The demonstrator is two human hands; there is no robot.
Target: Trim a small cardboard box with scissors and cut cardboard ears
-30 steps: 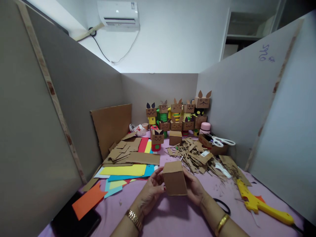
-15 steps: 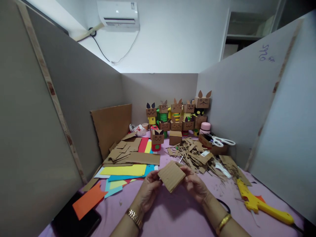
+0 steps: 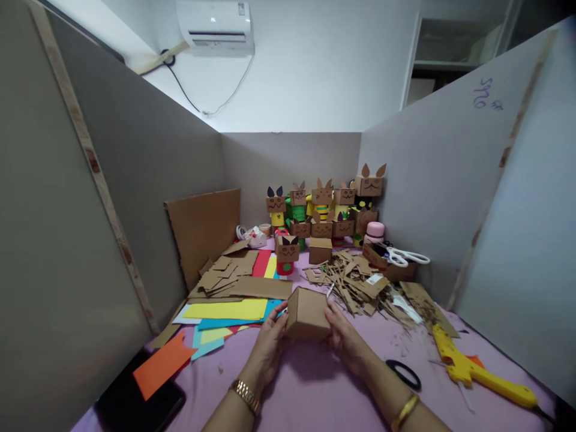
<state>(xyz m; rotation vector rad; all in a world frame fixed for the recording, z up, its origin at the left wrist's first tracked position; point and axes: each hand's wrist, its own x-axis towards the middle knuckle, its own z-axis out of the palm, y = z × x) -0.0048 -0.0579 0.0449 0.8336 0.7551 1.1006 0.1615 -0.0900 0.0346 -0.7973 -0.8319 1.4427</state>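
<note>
Between both hands is a small brown cardboard box [image 3: 308, 313], held a little above the purple cloth with its top and front faces toward me. My left hand [image 3: 269, 341] grips its left side, fingers closed along the edge. On the opposite side my right hand [image 3: 345, 336] is closed on the box, thumb near the upper right edge. Some fingertips are hidden behind and under the box. Beyond it stand a second plain cardboard box [image 3: 320, 251] and a red cat figure [image 3: 287, 257] with a cardboard head.
Cardboard scraps [image 3: 348, 279] are heaped at right, near white-handled scissors [image 3: 402, 257]. A yellow glue gun [image 3: 477, 372] lies front right, beside a black ring [image 3: 404, 375]. Coloured paper [image 3: 225, 309] and cardboard sheets [image 3: 261, 287] cover the left, with a black tablet-like slab [image 3: 139, 402] nearer me.
The box has been turned in my hands: a corner pointed toward me before, and now two faces show squarely. My right hand has shifted slightly, uncovering more of the black ring.
</note>
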